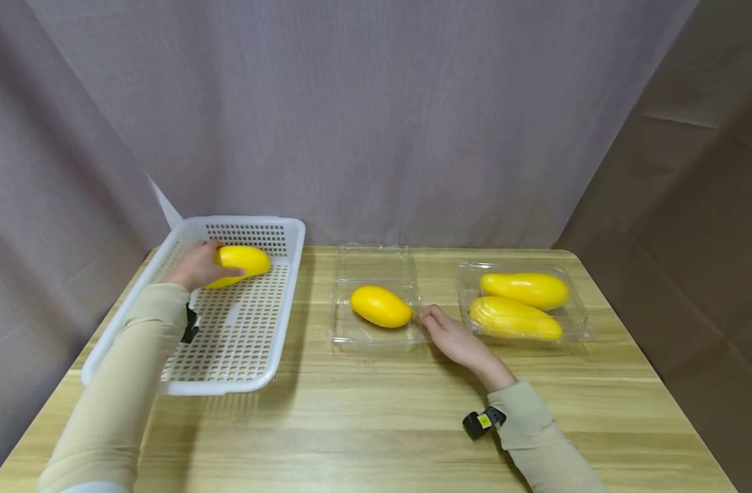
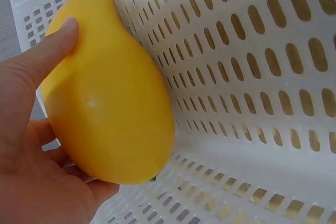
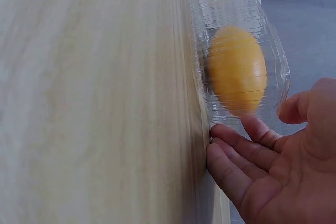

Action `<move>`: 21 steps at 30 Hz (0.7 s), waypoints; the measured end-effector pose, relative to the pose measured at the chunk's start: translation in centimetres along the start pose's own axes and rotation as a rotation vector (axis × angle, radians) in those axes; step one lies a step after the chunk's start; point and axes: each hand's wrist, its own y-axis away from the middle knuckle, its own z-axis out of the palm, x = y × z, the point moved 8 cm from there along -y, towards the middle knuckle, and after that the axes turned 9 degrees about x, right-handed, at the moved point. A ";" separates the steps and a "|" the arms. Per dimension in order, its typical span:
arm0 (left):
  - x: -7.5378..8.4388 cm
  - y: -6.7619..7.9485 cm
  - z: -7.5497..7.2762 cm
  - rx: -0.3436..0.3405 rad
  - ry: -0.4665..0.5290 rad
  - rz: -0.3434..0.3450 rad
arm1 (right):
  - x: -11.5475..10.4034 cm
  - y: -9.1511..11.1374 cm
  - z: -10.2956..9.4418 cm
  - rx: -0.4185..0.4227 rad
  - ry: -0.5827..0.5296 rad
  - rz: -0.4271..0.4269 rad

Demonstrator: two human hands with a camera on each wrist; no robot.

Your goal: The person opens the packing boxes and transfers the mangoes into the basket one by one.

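Note:
My left hand point(image 1: 194, 265) grips a smooth yellow papaya point(image 1: 243, 260) inside the white basket point(image 1: 271, 370). In the left wrist view the thumb lies on its narrower end, the fingers curl beneath, and a green stem tip shows at the broad end. My right hand point(image 1: 453, 339) holds the right edge of an open clear plastic clamshell box point(image 1: 376, 263), with the thumb at the rim and fingers low against the side in the right wrist view. Another papaya point(image 1: 381, 306) lies in that box.
A second clear plastic box point(image 1: 576, 318) stands at the right with two yellow papayas point(image 1: 524, 290) side by side in it. Grey curtains point(image 1: 376, 123) rise behind the wooden table point(image 1: 364, 424); a brown cloth point(image 1: 690, 226) hangs along the right.

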 end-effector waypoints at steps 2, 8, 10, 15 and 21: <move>-0.1 0.0 0.2 -0.010 -0.004 -0.007 | 0.1 0.0 0.1 0.004 0.002 0.008; -0.1 -0.1 0.2 0.002 0.011 0.000 | 0.1 0.1 0.1 0.005 0.002 0.004; 0.0 -0.2 0.1 -0.001 0.022 0.001 | 0.1 0.1 0.1 0.002 -0.001 -0.001; -0.4 -0.6 0.3 -0.043 0.035 -0.032 | 0.1 0.3 0.1 0.001 -0.007 -0.008; -0.8 -1.1 0.2 -0.084 0.018 -0.056 | 0.0 0.4 0.0 0.007 -0.010 -0.003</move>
